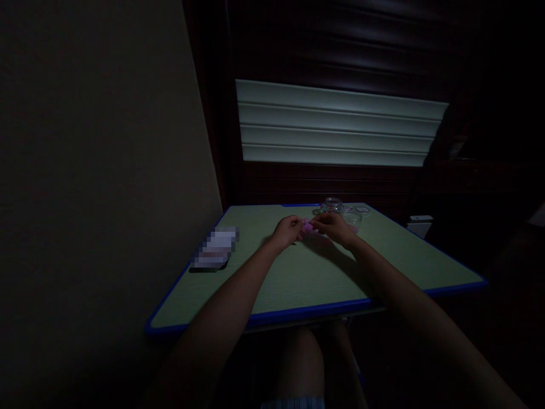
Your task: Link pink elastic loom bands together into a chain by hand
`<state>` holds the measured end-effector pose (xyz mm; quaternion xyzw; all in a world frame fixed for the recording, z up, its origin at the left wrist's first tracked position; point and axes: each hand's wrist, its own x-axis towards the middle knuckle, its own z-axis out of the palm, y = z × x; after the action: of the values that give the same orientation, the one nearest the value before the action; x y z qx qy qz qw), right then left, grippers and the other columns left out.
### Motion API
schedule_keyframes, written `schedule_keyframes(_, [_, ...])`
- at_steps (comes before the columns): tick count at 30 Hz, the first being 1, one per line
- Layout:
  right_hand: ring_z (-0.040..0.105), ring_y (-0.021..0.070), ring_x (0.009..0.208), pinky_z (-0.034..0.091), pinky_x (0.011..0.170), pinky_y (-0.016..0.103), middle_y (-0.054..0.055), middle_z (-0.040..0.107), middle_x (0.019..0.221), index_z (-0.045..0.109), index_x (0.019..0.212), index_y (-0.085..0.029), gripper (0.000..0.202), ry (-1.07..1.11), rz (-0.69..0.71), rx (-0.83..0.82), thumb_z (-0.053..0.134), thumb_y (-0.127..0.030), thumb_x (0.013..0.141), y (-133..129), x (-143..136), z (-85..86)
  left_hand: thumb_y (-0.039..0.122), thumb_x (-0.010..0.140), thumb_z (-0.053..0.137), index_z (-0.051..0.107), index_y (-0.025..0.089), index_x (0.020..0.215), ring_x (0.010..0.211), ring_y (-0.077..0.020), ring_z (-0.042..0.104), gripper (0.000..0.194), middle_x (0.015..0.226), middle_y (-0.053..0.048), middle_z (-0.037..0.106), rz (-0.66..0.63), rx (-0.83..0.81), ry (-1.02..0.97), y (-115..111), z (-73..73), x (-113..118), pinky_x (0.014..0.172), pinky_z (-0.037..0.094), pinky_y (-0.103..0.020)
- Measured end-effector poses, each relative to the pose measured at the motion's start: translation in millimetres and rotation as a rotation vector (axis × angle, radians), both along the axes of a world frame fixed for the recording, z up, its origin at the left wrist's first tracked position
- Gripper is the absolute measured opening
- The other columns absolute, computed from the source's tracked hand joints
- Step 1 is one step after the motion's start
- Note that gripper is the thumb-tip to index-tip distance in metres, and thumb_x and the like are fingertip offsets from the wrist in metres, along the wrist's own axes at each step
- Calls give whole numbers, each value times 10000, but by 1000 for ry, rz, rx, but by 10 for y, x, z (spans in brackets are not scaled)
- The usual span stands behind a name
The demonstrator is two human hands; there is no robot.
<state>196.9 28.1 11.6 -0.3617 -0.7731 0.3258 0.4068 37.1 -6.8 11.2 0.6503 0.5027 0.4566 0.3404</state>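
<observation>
Over the far middle of the table, a small pink-purple thing sits between my two hands; its exact kind is too small and dark to tell. My left hand is closed, with its fingertips on the left side of this piece. From the right, my right hand pinches at the same piece with thumb and fingers. More pink stuff shows below the hands on the tabletop, partly in shadow. Just beyond my right hand stand a clear glass jar and a clear round container, partly hidden by that hand.
The pale green table has a raised blue edge. A pixelated flat object lies at its left side. A plain wall rises on the left, and dark slatted panels with a pale band stand behind the table. The room is dim.
</observation>
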Motion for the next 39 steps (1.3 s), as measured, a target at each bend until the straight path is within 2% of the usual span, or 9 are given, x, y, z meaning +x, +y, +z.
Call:
schedule_keyframes(3, [513, 107, 551, 399, 531, 228, 46, 593, 648, 620, 739, -113, 339, -22, -22, 35, 528, -437, 711, 18, 2, -10, 331, 788, 432, 510, 154, 720, 443, -68, 470, 205, 518, 35, 486, 6, 63, 72, 21, -24, -25, 424, 358, -164])
schedule_keyframes(5, [516, 113, 563, 385, 535, 228, 51, 597, 649, 618, 725, -118, 309, -78, -77, 140, 504, -405, 737, 18, 9, -10, 328, 798, 410, 518, 155, 703, 490, -82, 487, 226, 542, 22, 503, -6, 153, 178, 19, -34, -61, 478, 385, -185])
schedule_keyframes(8, [512, 118, 579, 348, 539, 226, 52, 613, 666, 627, 726, -136, 260, -233, -219, 360, 482, -349, 763, -10, 31, 7, 334, 818, 382, 540, 163, 717, 633, -117, 530, 254, 670, -21, 572, 12, 342, 435, -22, -29, -127, 602, 403, -220])
schedule_keyframes(10, [514, 121, 579, 325, 533, 225, 53, 626, 683, 635, 764, -149, 245, -329, -301, 438, 469, -328, 777, -43, 55, 34, 325, 833, 359, 558, 175, 772, 737, -146, 544, 257, 780, -50, 597, 46, 439, 642, -71, -13, -158, 685, 396, -248])
schedule_keyframes(15, [552, 144, 653, 305, 543, 228, 71, 650, 813, 639, 858, -178, 263, -493, -515, 482, 418, -312, 810, -99, 190, 131, 307, 855, 306, 568, 186, 889, 875, -180, 540, 291, 945, -81, 591, 80, 442, 962, -173, 34, -169, 769, 378, -270])
schedule_keyframes(21, [560, 173, 746, 308, 580, 246, 91, 639, 857, 638, 881, -178, 288, -610, -841, 519, 377, -287, 821, -55, 456, 191, 304, 860, 290, 559, 180, 920, 882, -181, 542, 302, 967, -84, 583, 66, 463, 1034, -171, 33, -177, 776, 383, -270])
schedule_keyframes(26, [563, 188, 743, 301, 570, 261, 117, 632, 846, 645, 847, -154, 303, -689, -1023, 502, 368, -274, 822, -26, 597, 174, 301, 859, 290, 569, 173, 900, 856, -185, 550, 309, 945, -88, 588, 56, 496, 1031, -128, -13, -194, 759, 393, -277])
schedule_keyframes(30, [574, 212, 744, 314, 588, 278, 139, 631, 829, 649, 823, -131, 311, -758, -1070, 492, 367, -261, 822, -7, 646, 149, 302, 855, 305, 567, 174, 932, 874, -182, 547, 301, 957, -86, 585, 56, 498, 1014, -115, -18, -206, 777, 386, -275])
schedule_keyframes(39, [586, 229, 763, 353, 622, 291, 154, 637, 816, 665, 805, -139, 316, -788, -1060, 426, 375, -263, 820, -7, 632, 141, 313, 857, 296, 561, 173, 933, 875, -184, 551, 309, 965, -89, 589, 66, 483, 1059, -115, -10, -218, 767, 393, -272])
